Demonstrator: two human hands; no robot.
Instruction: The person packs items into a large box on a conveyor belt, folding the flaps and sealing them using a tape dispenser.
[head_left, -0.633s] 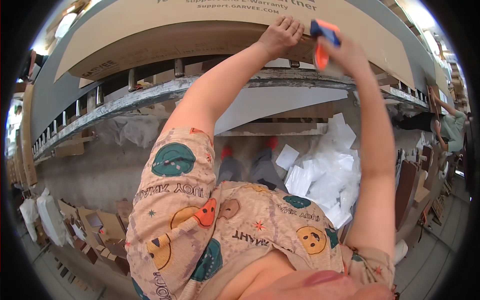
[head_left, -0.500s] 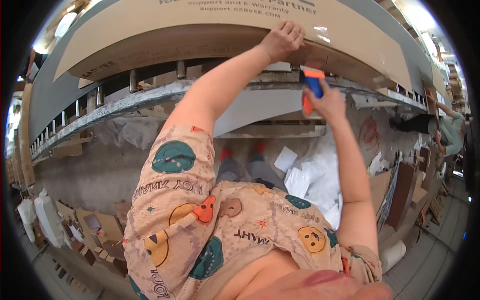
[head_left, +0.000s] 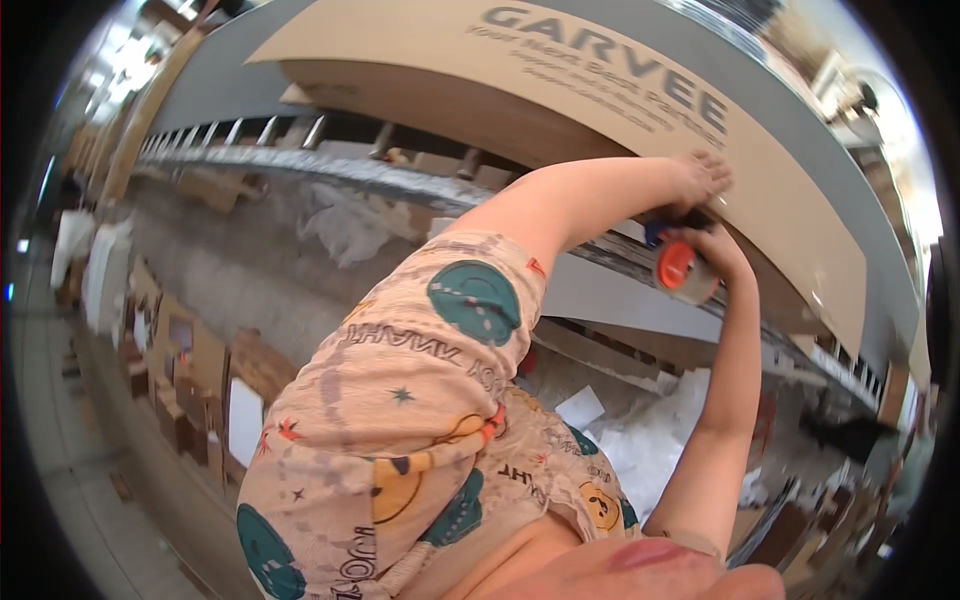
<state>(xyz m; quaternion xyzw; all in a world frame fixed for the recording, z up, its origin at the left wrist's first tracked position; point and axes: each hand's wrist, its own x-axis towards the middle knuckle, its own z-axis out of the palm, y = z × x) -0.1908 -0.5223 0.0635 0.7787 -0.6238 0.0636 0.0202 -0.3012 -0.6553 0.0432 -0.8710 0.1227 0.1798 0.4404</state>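
At the carton [head_left: 570,95], left hand [head_left: 700,180], tape dispenser [head_left: 677,265] now closer below

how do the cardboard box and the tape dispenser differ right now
The cardboard box is long and broad; the tape dispenser is far smaller. The box is brown, the dispenser orange-red and blue. The box lies flat, the left hand at its edge; the dispenser is gripped in the right hand. Both are within reach.

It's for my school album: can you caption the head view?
Left hand at a cardboard box's edge, right hand holding a tape dispenser close by.
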